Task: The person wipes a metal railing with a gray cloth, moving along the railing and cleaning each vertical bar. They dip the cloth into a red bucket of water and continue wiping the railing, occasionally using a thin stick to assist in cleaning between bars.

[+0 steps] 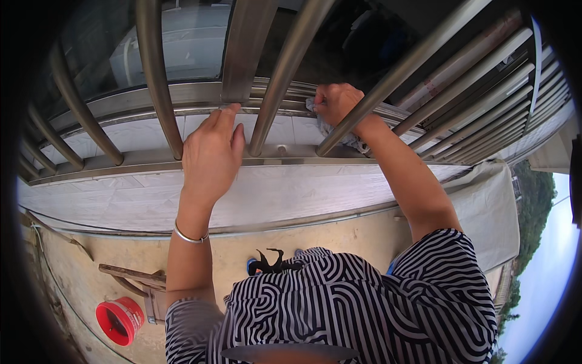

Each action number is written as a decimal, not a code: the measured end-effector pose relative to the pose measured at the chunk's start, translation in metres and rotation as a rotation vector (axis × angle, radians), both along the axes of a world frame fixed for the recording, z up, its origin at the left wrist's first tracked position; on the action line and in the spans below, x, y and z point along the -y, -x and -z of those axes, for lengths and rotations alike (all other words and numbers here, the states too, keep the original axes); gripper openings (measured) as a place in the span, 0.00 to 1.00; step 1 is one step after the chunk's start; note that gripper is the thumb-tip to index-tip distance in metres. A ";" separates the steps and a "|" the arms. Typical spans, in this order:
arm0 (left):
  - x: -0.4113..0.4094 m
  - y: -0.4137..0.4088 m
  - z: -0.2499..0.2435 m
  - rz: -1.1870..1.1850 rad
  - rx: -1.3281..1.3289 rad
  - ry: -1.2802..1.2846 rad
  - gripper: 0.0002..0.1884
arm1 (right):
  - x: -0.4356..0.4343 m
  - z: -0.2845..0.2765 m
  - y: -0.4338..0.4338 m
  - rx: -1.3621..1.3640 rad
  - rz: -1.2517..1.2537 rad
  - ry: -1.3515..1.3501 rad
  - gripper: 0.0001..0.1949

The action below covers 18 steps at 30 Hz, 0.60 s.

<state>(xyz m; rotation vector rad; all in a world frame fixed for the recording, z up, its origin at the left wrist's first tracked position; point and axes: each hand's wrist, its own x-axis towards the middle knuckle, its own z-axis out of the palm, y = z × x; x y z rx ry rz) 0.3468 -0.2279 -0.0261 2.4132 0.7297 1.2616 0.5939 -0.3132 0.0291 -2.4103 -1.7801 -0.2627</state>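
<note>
Between the metal bars, my right hand (338,103) grips a bunched grey cloth (332,129) against the sliding window's metal track (282,96). Part of the cloth hangs over the white tiled sill. My left hand (213,150) reaches past a round bar (157,82), its fingertips at the lower window frame (191,93) near the upright frame post; I see nothing in it. A bangle circles the left wrist. Dark glass lies behind the bars.
Upright bars rise from a lower metal rail (282,154) in front of the sill. A red bucket (119,321) and a wooden stool or bench (132,275) stand on the floor at lower left. A pale cover (486,214) hangs at right.
</note>
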 end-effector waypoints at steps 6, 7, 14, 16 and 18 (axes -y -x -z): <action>0.004 -0.003 0.001 -0.030 -0.026 -0.003 0.15 | -0.041 0.004 0.007 -0.007 -0.210 -0.217 0.04; 0.004 -0.004 0.001 -0.023 -0.023 -0.007 0.15 | -0.044 0.004 0.008 -0.020 -0.162 -0.167 0.05; 0.000 0.001 0.003 -0.020 0.021 -0.027 0.14 | -0.033 0.003 -0.010 0.132 0.064 0.026 0.03; 0.001 0.001 0.003 0.003 0.052 -0.030 0.14 | -0.029 0.010 -0.026 0.270 0.154 0.076 0.04; 0.001 0.000 0.003 0.017 0.078 -0.040 0.14 | -0.034 0.006 -0.020 0.391 0.205 0.147 0.04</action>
